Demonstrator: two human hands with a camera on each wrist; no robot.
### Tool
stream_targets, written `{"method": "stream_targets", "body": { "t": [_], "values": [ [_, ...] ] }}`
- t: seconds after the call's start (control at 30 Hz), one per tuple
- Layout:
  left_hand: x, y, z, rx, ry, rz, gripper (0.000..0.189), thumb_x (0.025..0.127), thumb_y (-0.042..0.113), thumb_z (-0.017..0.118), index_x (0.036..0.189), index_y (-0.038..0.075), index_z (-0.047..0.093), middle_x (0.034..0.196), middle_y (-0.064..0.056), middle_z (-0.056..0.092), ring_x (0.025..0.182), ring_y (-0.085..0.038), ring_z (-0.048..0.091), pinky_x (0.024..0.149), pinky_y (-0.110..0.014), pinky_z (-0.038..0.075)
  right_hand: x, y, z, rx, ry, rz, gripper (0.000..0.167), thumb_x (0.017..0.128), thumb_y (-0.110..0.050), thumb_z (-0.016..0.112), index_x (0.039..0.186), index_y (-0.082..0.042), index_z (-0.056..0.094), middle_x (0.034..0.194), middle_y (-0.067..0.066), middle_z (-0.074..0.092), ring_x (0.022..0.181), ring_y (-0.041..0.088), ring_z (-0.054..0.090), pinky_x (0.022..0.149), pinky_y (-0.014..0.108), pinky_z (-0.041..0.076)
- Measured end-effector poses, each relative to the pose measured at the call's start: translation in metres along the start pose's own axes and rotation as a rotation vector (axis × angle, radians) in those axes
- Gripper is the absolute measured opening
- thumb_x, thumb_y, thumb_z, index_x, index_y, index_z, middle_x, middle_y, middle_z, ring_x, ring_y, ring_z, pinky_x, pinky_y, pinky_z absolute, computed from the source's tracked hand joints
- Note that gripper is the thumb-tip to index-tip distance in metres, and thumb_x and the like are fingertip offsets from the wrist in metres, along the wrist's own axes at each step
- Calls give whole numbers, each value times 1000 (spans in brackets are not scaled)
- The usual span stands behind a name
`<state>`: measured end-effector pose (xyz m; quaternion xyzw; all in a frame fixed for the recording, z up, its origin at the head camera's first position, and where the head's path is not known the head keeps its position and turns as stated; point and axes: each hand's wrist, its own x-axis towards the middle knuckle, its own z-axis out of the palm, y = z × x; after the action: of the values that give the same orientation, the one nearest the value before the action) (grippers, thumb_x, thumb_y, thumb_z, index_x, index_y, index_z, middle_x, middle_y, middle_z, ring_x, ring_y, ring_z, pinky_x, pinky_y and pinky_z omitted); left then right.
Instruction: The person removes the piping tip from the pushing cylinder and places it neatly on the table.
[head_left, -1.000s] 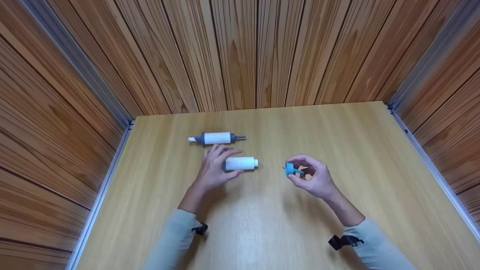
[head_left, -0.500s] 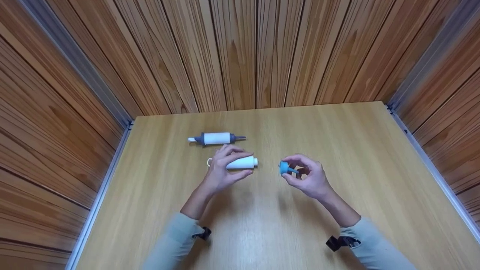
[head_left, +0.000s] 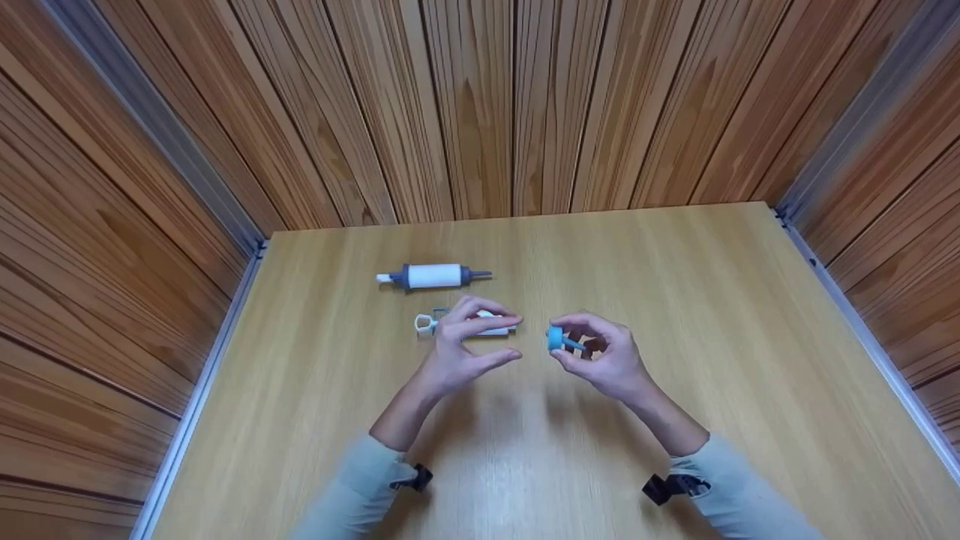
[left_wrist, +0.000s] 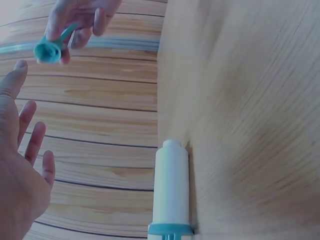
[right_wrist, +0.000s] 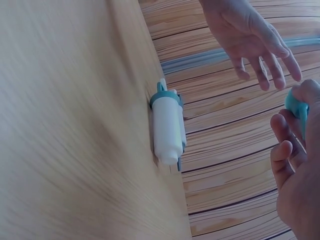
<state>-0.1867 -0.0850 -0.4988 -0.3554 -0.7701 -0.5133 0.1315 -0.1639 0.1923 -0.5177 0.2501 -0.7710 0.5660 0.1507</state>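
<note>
My right hand (head_left: pixel 607 356) pinches a teal nozzle cap (head_left: pixel 555 337) between thumb and fingertips, held up above the table. The cap has a round, hollow wide end and a thin spout pointing back toward the palm; its hollow end faces the left hand. My left hand (head_left: pixel 463 349) holds nothing, thumb and fingers spread apart toward the cap. Below it on the table lies a white syringe-like barrel (left_wrist: pixel 171 185) with a teal collar and a white ring handle (head_left: pixel 425 323). In the head view the left hand hides much of this barrel.
Behind the barrel lies a similar white syringe-like tool (head_left: pixel 435 276) with dark grey-blue ends and a thin tip pointing right. Wood-plank walls (head_left: pixel 480 112) stand at the back and sides of the table (head_left: pixel 712 300), with metal rails along the side edges.
The left hand has moved right, over the barrel. The right hand has carried the nozzle cap left, so the two hands are closer together. Both syringe-like pieces have stayed on the table.
</note>
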Motion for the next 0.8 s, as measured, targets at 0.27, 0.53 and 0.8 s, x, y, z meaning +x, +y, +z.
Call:
{"method": "stream_targets", "body": {
  "t": [0.27,0.53,0.8],
  "values": [
    [1,5,8,28,-40,27,41,91,17,96,130,12,85,130,-11,78,124,-29,66,104,-38,57,0,-1,5,13,-22,5,42,86,11,88,126,-1,79,106,-7,82,86,9,72,65,20,56],
    [2,12,13,-14,-71,-15,37,95,18,92,131,13,85,131,-10,77,127,-28,68,108,-38,59,1,-2,8,43,-41,6,43,87,11,88,127,-1,79,109,-10,82,87,17,74,65,19,57],
    [4,11,17,-11,-73,1,38,95,17,92,132,11,84,130,-10,79,127,-28,70,109,-36,60,1,-3,9,89,-46,-15,40,87,14,86,124,2,79,105,-15,82,85,0,69,63,15,53]
  ]
}}
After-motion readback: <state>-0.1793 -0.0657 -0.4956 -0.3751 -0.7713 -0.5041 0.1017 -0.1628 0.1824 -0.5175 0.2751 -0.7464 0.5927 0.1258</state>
